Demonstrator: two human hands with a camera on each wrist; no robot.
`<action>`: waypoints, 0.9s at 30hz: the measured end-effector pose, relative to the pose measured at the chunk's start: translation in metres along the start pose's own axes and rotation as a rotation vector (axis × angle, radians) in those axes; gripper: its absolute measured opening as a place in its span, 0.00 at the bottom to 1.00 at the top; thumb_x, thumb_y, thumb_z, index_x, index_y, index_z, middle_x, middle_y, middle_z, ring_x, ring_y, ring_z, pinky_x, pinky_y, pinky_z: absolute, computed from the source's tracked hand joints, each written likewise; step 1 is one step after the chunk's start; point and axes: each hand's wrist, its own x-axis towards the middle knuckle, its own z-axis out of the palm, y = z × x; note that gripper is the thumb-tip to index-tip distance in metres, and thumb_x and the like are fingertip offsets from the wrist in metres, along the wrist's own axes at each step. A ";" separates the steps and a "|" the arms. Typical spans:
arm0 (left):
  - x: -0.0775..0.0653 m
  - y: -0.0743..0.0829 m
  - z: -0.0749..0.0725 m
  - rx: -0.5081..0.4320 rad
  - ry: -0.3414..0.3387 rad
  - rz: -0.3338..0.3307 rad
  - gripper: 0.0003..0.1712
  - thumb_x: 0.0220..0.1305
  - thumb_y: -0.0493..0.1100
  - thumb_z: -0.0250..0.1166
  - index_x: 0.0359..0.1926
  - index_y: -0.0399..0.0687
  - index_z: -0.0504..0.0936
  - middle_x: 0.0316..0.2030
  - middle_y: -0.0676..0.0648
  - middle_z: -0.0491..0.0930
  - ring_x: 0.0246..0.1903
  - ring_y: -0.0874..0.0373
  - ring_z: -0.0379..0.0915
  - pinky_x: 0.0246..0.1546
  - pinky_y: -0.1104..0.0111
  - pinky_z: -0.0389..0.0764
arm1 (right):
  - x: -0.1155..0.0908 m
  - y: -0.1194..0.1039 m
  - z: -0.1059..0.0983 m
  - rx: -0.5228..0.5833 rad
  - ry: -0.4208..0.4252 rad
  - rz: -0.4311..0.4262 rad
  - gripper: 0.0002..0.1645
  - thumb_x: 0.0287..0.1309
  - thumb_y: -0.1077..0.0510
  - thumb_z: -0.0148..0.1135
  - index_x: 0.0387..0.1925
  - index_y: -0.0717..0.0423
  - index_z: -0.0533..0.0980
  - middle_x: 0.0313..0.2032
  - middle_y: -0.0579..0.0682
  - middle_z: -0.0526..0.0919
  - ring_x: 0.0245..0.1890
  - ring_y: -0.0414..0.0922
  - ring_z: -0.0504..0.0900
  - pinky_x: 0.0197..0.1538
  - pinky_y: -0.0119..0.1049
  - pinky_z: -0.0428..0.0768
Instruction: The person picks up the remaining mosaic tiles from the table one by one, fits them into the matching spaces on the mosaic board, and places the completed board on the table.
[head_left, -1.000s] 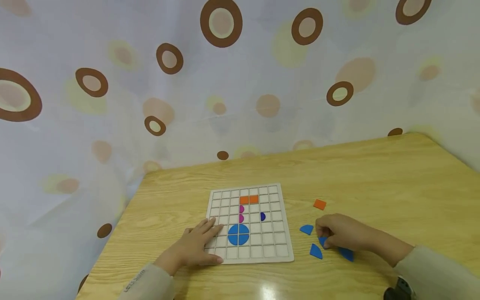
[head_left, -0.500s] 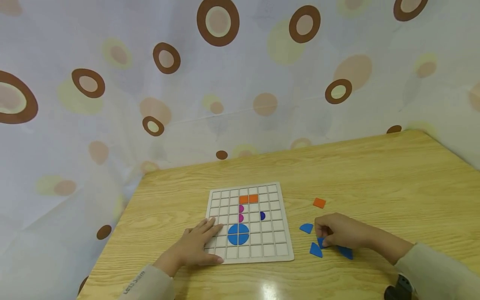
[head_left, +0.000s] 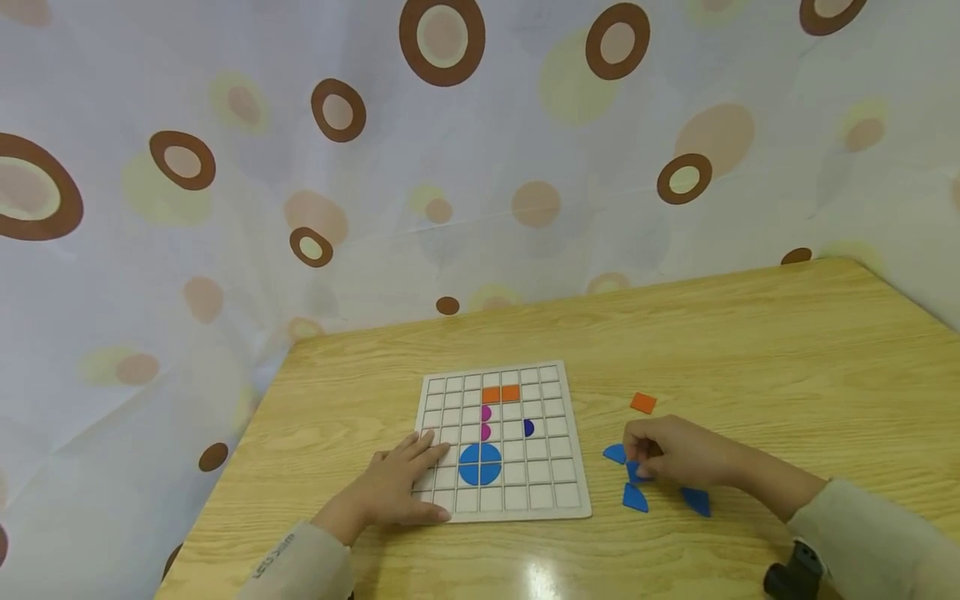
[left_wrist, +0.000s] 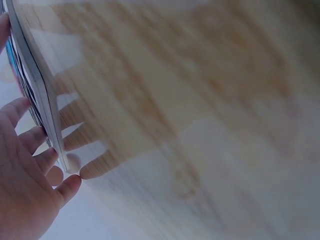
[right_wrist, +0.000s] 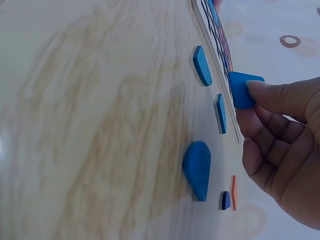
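Observation:
A white board with a square grid (head_left: 540, 498) lies on the table. Spread over its left edge, my left hand (head_left: 397, 485) rests with fingers straight and the thumb at the near edge. My right hand (head_left: 682, 452), to the right of the board, pinches a blue quarter-circle tile (right_wrist: 244, 90) between thumb and fingers. Loose blue quarter-circle tiles lie around it: one to its left (head_left: 615, 453), one nearer me (head_left: 635, 497) and one below the wrist (head_left: 696, 502). On the board, blue quarter tiles form a full circle (head_left: 480, 463).
Two orange square tiles (head_left: 500, 393), two magenta half-circles (head_left: 486, 422) and a dark blue half-circle (head_left: 528, 427) sit on the board. An orange tile (head_left: 643, 402) lies beyond my right hand. Near it in the right wrist view is a small dark blue piece (right_wrist: 226, 200).
My right hand has shifted slightly left and away from me with the blue quarter-circle tile, uncovering more of the tile below the wrist. My left hand stays on the board.

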 end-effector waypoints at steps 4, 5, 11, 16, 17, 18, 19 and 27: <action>-0.001 0.000 0.000 -0.003 0.001 -0.001 0.51 0.41 0.72 0.56 0.63 0.54 0.56 0.64 0.45 0.47 0.62 0.46 0.38 0.51 0.45 0.49 | 0.002 -0.002 0.000 0.023 0.008 -0.006 0.07 0.51 0.66 0.56 0.28 0.53 0.68 0.23 0.43 0.68 0.23 0.37 0.66 0.26 0.30 0.68; -0.001 0.000 0.000 -0.005 -0.001 -0.002 0.51 0.41 0.72 0.56 0.63 0.54 0.56 0.64 0.45 0.47 0.62 0.46 0.38 0.51 0.45 0.49 | 0.003 -0.003 0.000 0.028 0.012 -0.002 0.06 0.51 0.66 0.56 0.28 0.53 0.68 0.23 0.44 0.68 0.23 0.37 0.67 0.26 0.30 0.68; -0.001 0.000 -0.001 -0.015 -0.012 -0.017 0.51 0.40 0.72 0.57 0.63 0.55 0.56 0.64 0.45 0.47 0.62 0.46 0.38 0.51 0.44 0.48 | 0.006 -0.005 0.001 0.039 0.041 0.007 0.06 0.50 0.67 0.56 0.29 0.55 0.69 0.24 0.45 0.69 0.24 0.38 0.67 0.26 0.30 0.69; 0.001 0.000 0.000 -0.009 -0.012 -0.013 0.51 0.41 0.72 0.56 0.64 0.55 0.55 0.64 0.45 0.46 0.62 0.46 0.38 0.51 0.44 0.48 | 0.010 -0.005 0.001 0.019 0.049 0.005 0.06 0.50 0.68 0.55 0.29 0.56 0.69 0.25 0.44 0.70 0.24 0.37 0.68 0.27 0.30 0.70; 0.001 0.000 0.000 -0.009 -0.012 -0.012 0.51 0.41 0.72 0.56 0.64 0.55 0.55 0.64 0.45 0.46 0.62 0.47 0.38 0.51 0.44 0.48 | 0.011 -0.005 0.001 0.019 0.049 0.003 0.07 0.50 0.68 0.55 0.29 0.56 0.69 0.25 0.44 0.70 0.25 0.38 0.68 0.27 0.30 0.70; 0.001 0.000 0.001 -0.006 -0.011 -0.012 0.51 0.40 0.72 0.56 0.64 0.55 0.55 0.64 0.45 0.46 0.62 0.47 0.38 0.51 0.44 0.48 | 0.012 -0.006 0.001 0.017 0.050 0.001 0.06 0.51 0.68 0.55 0.29 0.55 0.69 0.25 0.44 0.71 0.25 0.37 0.68 0.27 0.30 0.70; 0.001 0.000 0.001 -0.004 -0.010 -0.012 0.51 0.40 0.72 0.56 0.64 0.55 0.55 0.64 0.45 0.46 0.63 0.47 0.38 0.51 0.44 0.48 | 0.014 -0.006 0.002 0.019 0.050 -0.002 0.07 0.50 0.68 0.55 0.29 0.55 0.69 0.25 0.44 0.71 0.25 0.37 0.68 0.27 0.30 0.70; 0.002 -0.001 0.001 0.000 -0.006 -0.013 0.51 0.40 0.72 0.57 0.63 0.55 0.56 0.64 0.46 0.47 0.63 0.47 0.38 0.51 0.46 0.48 | 0.026 -0.009 0.006 0.037 0.052 0.004 0.06 0.51 0.66 0.56 0.29 0.54 0.68 0.24 0.45 0.69 0.24 0.39 0.67 0.27 0.30 0.69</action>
